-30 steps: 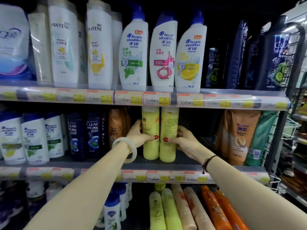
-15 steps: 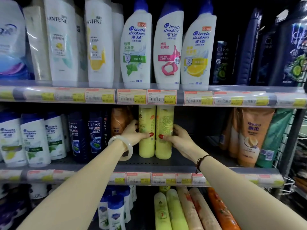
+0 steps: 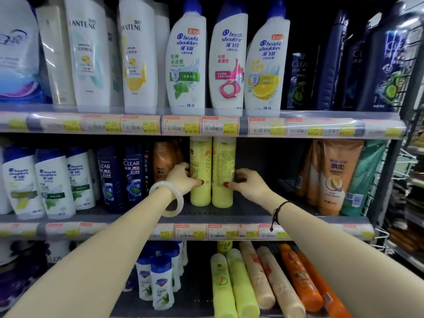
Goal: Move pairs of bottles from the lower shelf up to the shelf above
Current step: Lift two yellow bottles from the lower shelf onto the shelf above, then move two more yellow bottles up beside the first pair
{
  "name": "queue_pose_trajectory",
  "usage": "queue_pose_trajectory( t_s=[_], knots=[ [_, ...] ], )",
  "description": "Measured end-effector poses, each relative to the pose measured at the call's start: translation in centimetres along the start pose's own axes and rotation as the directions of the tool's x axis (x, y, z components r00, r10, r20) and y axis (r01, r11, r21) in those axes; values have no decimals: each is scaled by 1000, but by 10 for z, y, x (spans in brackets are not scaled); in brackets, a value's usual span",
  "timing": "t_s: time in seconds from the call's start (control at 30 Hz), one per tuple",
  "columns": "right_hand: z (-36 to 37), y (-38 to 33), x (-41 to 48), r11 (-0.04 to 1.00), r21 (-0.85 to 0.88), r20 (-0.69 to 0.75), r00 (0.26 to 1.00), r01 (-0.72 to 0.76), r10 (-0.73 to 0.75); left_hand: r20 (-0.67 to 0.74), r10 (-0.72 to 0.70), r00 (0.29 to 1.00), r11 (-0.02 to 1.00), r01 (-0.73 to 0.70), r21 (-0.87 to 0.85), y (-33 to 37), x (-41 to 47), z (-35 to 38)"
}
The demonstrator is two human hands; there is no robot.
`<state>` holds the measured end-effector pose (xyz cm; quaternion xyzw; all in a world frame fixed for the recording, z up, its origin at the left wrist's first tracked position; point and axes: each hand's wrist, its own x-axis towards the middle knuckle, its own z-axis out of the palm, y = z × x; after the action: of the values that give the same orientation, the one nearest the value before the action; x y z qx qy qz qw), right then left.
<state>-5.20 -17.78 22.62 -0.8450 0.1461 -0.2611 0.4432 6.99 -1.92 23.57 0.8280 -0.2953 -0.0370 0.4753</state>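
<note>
Two tall yellow bottles stand upright side by side on the middle shelf (image 3: 252,212). My left hand (image 3: 182,179) wraps the left yellow bottle (image 3: 200,161) from its left side, thumb across the front. My right hand (image 3: 249,183) grips the right yellow bottle (image 3: 223,157) from its right side. Both bottle bases rest on the shelf and their tops are hidden behind the price rail of the shelf above. On the lowest shelf lie more yellow bottles (image 3: 231,281), beige bottles (image 3: 270,278) and orange bottles (image 3: 302,281).
White and blue shampoo bottles (image 3: 49,182), dark blue bottles (image 3: 121,177) and a brown bottle (image 3: 164,161) fill the middle shelf to the left; orange and green tubes (image 3: 337,175) stand to the right. The top shelf (image 3: 206,126) is packed with large bottles. A wire rack (image 3: 403,161) borders the right.
The view has shifted and come closer to the shelves. Both hands stay on the two yellow bottles, which remain standing on the middle shelf.
</note>
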Motion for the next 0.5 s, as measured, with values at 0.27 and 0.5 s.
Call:
queue_pose_trajectory(
  t_s=[0.27, 0.5],
  knots=[
    [-21, -9, -35, 980, -194, 8, 999, 38, -37, 69, 75, 995, 986, -84, 143, 17, -34, -7],
    [-31, -14, -69, 936, -345, 110, 993, 65, -28, 268, 143, 953, 960, -199, 197, 35, -68, 12]
  ],
)
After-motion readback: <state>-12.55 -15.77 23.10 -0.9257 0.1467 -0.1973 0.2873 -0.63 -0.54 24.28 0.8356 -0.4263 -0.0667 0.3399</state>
